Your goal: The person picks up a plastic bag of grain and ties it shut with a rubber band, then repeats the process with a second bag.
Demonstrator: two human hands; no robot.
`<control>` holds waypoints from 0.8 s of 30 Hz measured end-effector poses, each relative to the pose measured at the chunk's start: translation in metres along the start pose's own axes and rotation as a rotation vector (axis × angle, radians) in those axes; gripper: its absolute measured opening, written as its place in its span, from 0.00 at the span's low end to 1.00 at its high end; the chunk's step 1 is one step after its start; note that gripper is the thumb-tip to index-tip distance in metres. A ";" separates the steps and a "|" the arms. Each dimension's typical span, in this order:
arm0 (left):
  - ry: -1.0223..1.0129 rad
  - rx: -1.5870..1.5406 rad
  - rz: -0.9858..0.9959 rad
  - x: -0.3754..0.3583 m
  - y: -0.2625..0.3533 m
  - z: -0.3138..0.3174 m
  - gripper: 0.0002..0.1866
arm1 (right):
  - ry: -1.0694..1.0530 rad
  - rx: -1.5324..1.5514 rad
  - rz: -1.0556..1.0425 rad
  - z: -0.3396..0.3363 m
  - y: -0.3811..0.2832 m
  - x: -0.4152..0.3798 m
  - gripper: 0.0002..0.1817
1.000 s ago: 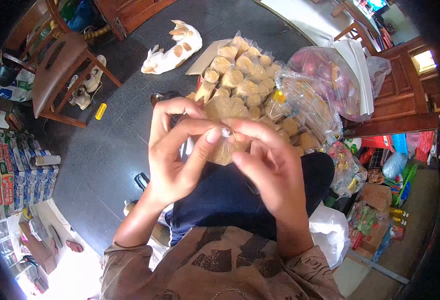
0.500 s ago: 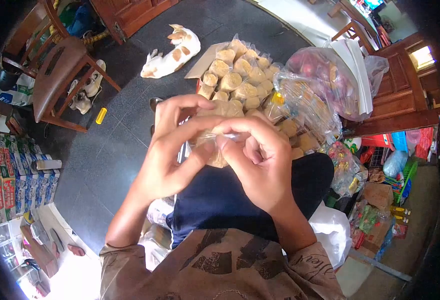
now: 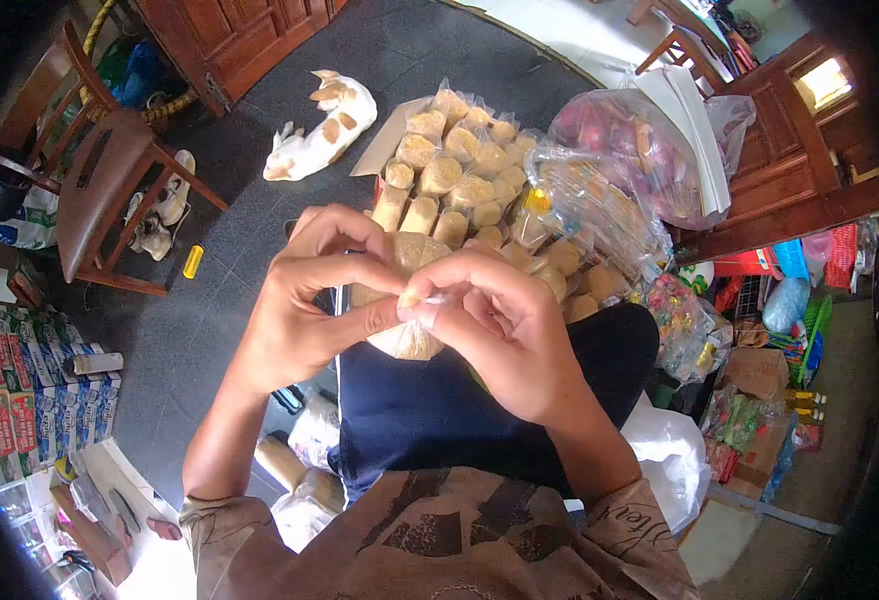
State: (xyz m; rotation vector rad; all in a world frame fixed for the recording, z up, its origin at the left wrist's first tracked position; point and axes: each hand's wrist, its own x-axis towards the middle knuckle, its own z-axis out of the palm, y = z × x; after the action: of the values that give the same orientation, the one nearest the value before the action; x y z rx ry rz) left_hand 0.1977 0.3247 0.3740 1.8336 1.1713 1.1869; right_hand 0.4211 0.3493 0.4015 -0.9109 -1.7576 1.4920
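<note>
Both hands are now sitting lower and closer together than before; the left hand point(image 3: 300, 310) and right hand point(image 3: 505, 335) are pinching the small bag point(image 3: 410, 335) above the lap, hiding most of it; its long side is running up and down.

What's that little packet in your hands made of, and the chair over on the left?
The small packet looks like thin clear plastic film, glossy and crinkled, with a tan crumbly-looking block showing through it; both hands pinch its top. The chair appears to be dark varnished wood, with slight sheen on the seat.
</note>
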 end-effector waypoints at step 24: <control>0.066 -0.203 -0.273 0.004 0.006 -0.007 0.08 | 0.014 -0.686 -0.629 0.035 -0.001 -0.011 0.19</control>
State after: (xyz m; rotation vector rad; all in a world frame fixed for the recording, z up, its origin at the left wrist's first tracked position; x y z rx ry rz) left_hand 0.1946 0.3266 0.3835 1.4439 1.2434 1.1685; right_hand 0.3984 0.3214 0.3970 -0.5657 -2.3034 0.4803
